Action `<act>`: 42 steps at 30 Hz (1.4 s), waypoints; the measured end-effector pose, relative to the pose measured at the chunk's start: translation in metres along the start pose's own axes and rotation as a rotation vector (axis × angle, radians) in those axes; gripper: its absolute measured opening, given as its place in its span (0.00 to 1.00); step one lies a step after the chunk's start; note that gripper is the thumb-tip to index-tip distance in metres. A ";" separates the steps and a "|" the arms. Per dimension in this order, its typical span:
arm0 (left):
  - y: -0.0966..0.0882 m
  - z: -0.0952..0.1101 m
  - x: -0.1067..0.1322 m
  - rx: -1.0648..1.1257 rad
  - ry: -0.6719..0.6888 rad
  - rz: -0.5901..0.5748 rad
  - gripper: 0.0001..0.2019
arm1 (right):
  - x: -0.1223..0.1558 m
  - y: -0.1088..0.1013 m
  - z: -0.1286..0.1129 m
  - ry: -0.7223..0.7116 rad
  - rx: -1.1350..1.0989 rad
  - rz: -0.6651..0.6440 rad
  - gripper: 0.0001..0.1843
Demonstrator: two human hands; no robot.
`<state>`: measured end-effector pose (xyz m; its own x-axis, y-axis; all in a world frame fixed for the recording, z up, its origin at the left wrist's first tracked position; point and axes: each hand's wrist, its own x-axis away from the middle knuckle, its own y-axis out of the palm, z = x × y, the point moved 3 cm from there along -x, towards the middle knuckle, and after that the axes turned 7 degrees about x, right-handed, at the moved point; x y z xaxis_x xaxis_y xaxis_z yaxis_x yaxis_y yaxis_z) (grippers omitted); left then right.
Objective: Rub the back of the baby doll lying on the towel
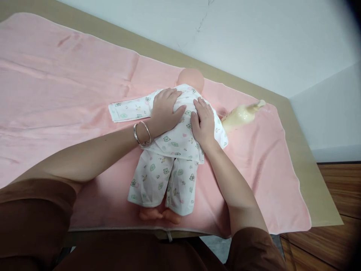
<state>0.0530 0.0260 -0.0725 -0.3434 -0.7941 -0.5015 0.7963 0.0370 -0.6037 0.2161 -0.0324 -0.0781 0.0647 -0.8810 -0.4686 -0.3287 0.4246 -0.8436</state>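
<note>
A baby doll (191, 78) lies on a pink blanket, its head toward the wall and its feet (160, 215) toward me. It wears a white patterned top (180, 145) and matching trousers (159, 177). My left hand (166, 111) rests flat on the left side of the top, fingers stretched out, with silver bangles (142, 133) on the wrist. My right hand (203, 121) lies on the right side of the top, fingers extended. One sleeve (130, 110) stretches out to the left. The doll's face does not show.
The pink blanket (84, 150) covers much of the wooden table (313, 188). A pale yellow bottle (244, 114) lies on its side to the right of the doll. Behind the table stands a white wall (239, 45). Wooden flooring (341, 188) shows at the right.
</note>
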 end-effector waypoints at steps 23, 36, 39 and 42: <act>0.003 -0.013 -0.002 0.083 0.039 0.034 0.26 | -0.002 0.011 0.009 -0.036 -0.069 0.034 0.30; 0.005 -0.016 -0.003 0.062 0.058 0.047 0.27 | -0.003 0.006 0.002 0.006 -0.002 -0.030 0.29; 0.005 -0.019 -0.004 0.059 0.067 0.031 0.28 | -0.005 0.002 -0.003 0.032 0.030 -0.054 0.28; 0.005 -0.022 -0.005 0.062 0.052 0.017 0.28 | -0.006 -0.001 -0.008 0.049 0.053 -0.075 0.26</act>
<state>0.0480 0.0432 -0.0867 -0.3533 -0.7612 -0.5438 0.8311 0.0115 -0.5560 0.2089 -0.0294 -0.0725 0.0401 -0.9194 -0.3913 -0.2742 0.3664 -0.8891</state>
